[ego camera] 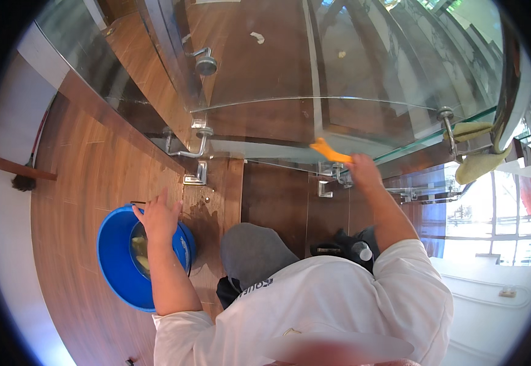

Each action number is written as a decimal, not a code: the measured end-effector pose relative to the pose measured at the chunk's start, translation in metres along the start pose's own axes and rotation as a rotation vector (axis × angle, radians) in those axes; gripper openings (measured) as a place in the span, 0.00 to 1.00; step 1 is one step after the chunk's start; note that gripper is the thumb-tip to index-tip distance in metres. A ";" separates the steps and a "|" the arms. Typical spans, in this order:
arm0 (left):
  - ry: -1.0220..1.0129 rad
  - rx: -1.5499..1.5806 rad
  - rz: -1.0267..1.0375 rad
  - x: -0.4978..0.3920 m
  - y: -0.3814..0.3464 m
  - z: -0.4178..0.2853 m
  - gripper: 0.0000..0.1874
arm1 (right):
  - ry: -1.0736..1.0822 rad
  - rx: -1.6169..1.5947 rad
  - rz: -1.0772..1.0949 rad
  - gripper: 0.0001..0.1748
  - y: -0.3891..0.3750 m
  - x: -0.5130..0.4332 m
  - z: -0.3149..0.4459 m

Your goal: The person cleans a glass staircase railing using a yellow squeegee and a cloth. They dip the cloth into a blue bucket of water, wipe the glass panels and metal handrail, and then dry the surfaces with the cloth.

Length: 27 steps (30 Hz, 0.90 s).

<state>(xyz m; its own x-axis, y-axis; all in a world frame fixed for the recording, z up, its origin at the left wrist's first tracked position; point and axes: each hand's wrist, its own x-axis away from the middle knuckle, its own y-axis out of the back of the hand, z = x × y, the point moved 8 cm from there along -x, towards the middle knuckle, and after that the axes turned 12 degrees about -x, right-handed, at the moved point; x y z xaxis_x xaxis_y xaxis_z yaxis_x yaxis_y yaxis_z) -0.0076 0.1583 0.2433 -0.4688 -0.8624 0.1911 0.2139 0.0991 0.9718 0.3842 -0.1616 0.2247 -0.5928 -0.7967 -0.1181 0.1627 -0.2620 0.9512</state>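
An orange-handled tool [331, 151], perhaps a brush or scraper, is gripped by its end in my right hand [365, 171], in front of a glass panel [265, 128]. Its head lies against or just before the glass; contact cannot be told. Over the rim of a blue plastic bucket [114, 265], my left hand [158, 217] is spread with nothing in it. Water and yellowish pieces, perhaps sponge or cloth, show inside the bucket. A yellowish cloth [480, 167] hangs over the metal handrail at the right.
Metal brackets [195, 174] and a bent rail support [192, 148] stand along the glass. Wet patches [206, 215] mark the wooden step between the bucket and my knee. A brush head [24, 183] lies by the left wall. Stairs show through the glass.
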 end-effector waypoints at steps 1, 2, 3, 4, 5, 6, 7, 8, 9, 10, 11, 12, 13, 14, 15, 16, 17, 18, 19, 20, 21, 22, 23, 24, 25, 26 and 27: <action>0.002 -0.009 0.007 0.000 -0.001 0.000 0.30 | 0.047 -0.003 -0.002 0.16 -0.005 -0.012 0.022; 0.005 -0.019 0.013 -0.001 -0.001 0.001 0.30 | 0.112 -0.033 -0.018 0.16 -0.010 -0.024 0.047; 0.013 -0.024 0.024 -0.001 -0.002 0.001 0.30 | 0.146 -0.045 -0.032 0.16 -0.014 -0.035 0.070; 0.009 -0.032 0.022 -0.001 -0.002 0.001 0.30 | 0.201 -0.081 -0.062 0.16 -0.015 -0.042 0.093; 0.011 -0.033 0.024 -0.001 -0.003 0.001 0.30 | 0.181 -0.084 -0.036 0.16 -0.019 -0.049 0.109; 0.017 -0.031 0.026 -0.002 -0.004 0.002 0.30 | 0.189 -0.099 -0.034 0.16 -0.022 -0.055 0.124; 0.011 -0.030 0.020 -0.002 -0.004 0.002 0.29 | 0.249 -0.134 -0.075 0.17 -0.016 -0.057 0.136; 0.012 -0.026 0.015 -0.003 -0.003 0.002 0.29 | 0.137 -0.133 -0.008 0.16 -0.017 -0.058 0.130; 0.014 -0.009 0.022 -0.003 -0.004 0.003 0.29 | 0.079 -0.152 0.017 0.16 -0.012 -0.056 0.125; 0.006 -0.007 0.006 -0.003 -0.003 0.003 0.29 | 0.087 -0.194 0.002 0.16 -0.004 -0.052 0.122; 0.000 0.011 0.002 -0.002 -0.003 0.003 0.29 | 0.014 -0.130 0.010 0.16 0.004 -0.046 0.109; 0.004 0.045 0.015 -0.002 -0.004 0.004 0.29 | 0.005 -0.090 -0.015 0.16 0.017 -0.039 0.097; -0.005 0.039 0.002 -0.001 -0.003 0.003 0.29 | -0.043 -0.063 -0.002 0.17 0.029 -0.030 0.082; -0.006 0.044 0.007 -0.001 -0.003 0.004 0.29 | -0.096 -0.022 0.020 0.18 0.037 -0.023 0.069; -0.008 0.049 0.012 -0.001 -0.004 0.004 0.29 | -0.092 -0.025 0.016 0.18 0.042 -0.019 0.066; -0.005 0.053 0.014 -0.001 -0.004 0.004 0.29 | -0.096 -0.014 0.009 0.17 0.047 -0.016 0.064; -0.006 0.054 0.016 -0.001 -0.004 0.004 0.29 | -0.159 0.019 0.036 0.17 0.047 -0.014 0.061; -0.007 0.054 0.017 -0.001 -0.005 0.004 0.29 | -0.081 -0.007 0.010 0.16 0.048 -0.018 0.072; -0.008 0.047 0.018 -0.001 -0.005 0.004 0.29 | -0.055 -0.012 0.016 0.16 0.042 -0.024 0.084; -0.005 0.038 0.019 -0.002 -0.005 0.004 0.30 | -0.002 -0.025 0.007 0.15 0.038 -0.032 0.099; 0.002 0.046 0.018 -0.002 -0.005 0.005 0.30 | 0.018 -0.052 0.000 0.15 0.032 -0.040 0.112; 0.002 0.029 0.014 -0.002 -0.004 0.005 0.30 | 0.060 -0.083 -0.022 0.15 0.028 -0.048 0.126; 0.001 0.033 0.008 -0.001 -0.003 0.004 0.30 | 0.156 -0.131 -0.081 0.15 0.030 -0.051 0.140; 0.004 0.060 0.012 -0.001 -0.003 0.004 0.30 | 0.106 -0.128 -0.054 0.15 0.027 -0.055 0.140; 0.001 0.039 0.004 -0.001 -0.002 0.004 0.30 | 0.114 -0.145 -0.064 0.15 0.029 -0.056 0.141; 0.001 0.040 0.007 0.000 -0.001 0.004 0.30 | 0.196 -0.181 -0.116 0.15 0.036 -0.053 0.145; 0.007 0.058 0.022 0.000 -0.002 0.004 0.29 | 0.081 -0.128 -0.076 0.15 0.037 -0.052 0.132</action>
<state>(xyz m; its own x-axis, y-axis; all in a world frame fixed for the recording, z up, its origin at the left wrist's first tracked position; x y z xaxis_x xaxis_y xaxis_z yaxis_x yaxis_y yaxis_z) -0.0113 0.1601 0.2422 -0.4582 -0.8634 0.2112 0.1739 0.1460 0.9739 0.3170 -0.0584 0.3034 -0.5427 -0.8118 -0.2155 0.2225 -0.3863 0.8951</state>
